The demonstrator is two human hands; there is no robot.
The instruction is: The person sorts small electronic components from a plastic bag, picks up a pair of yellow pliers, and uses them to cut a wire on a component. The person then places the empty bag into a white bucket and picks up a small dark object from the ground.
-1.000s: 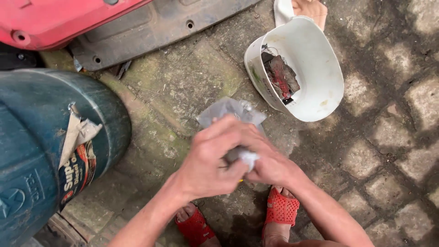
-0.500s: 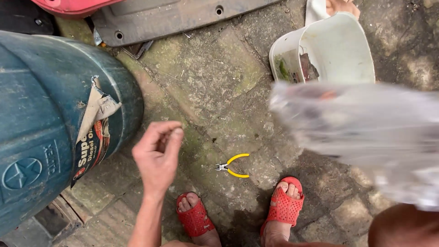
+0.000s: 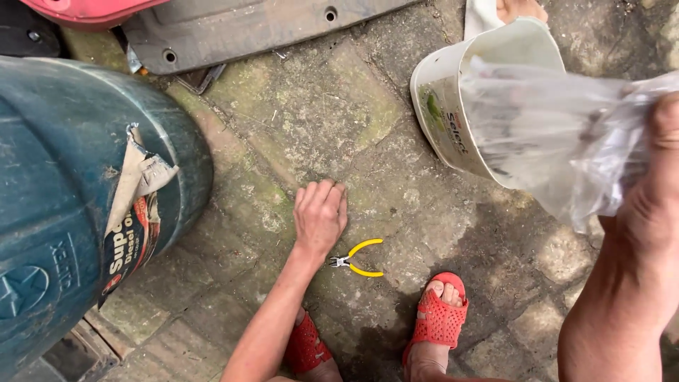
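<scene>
The thin clear plastic bag (image 3: 559, 141) looks crinkled and glossy. The white plastic tub (image 3: 453, 113) is smooth; the small pliers (image 3: 357, 258) have yellow rubbery grips and metal tips. The rough stone paving (image 3: 318, 120) is mossy and matt.

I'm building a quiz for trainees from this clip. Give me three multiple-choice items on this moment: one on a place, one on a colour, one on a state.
1. Where do the pliers lie?
A. in the bucket
B. on the paving by the left hand
C. on the drum

2. What colour are their handles?
A. yellow
B. blue
C. black

3. What is the right hand doing?
A. resting flat
B. gripping pliers
C. holding up a clear plastic bag

Key: 1 B, they lie on stone just below the left hand; 2 A, yellow grips show; 3 C, its fingers pinch the clear plastic bag.
</scene>
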